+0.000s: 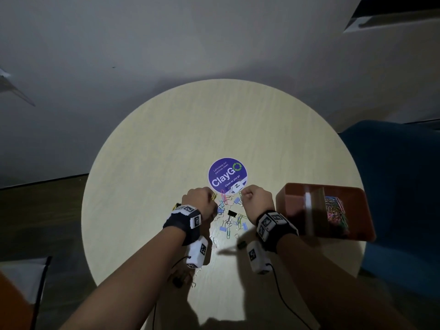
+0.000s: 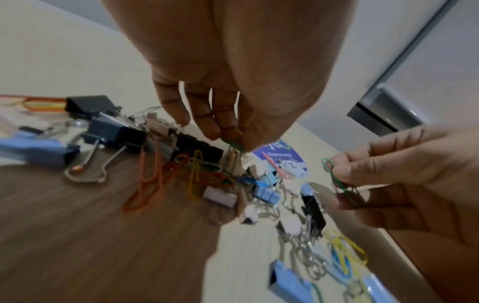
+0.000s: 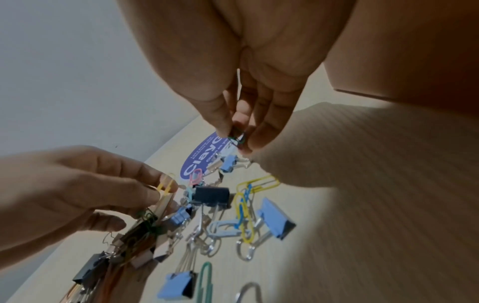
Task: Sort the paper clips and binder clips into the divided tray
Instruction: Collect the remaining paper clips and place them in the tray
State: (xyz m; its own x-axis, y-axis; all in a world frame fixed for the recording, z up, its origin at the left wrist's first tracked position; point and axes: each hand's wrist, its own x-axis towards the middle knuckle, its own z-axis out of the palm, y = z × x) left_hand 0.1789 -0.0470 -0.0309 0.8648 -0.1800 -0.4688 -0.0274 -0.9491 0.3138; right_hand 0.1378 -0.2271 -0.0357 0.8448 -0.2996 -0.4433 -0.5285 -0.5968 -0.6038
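Observation:
A mixed pile of binder clips and coloured paper clips [image 1: 229, 217] lies mid-table between my hands, also shown close up as the pile [image 2: 207, 174] and the pile [image 3: 220, 215]. My left hand [image 1: 210, 198] hovers over the pile's left side. It pinches a green paper clip [image 2: 234, 144] and holds a yellow paper clip [image 3: 166, 186]. My right hand [image 1: 242, 195] is raised over the pile's far right and pinches a green paper clip [image 2: 339, 182]. The orange-brown divided tray [image 1: 333, 186] stands to the right. Coloured paper clips [image 1: 335, 210] fill its right compartment.
A round purple ClayGo sticker [image 1: 228, 175] lies just beyond the pile. A blue chair [image 1: 392, 186] stands right of the table. A few stray clips and a small dark object [image 1: 178, 281] lie near the table's front edge, with thin cables beside my forearms.

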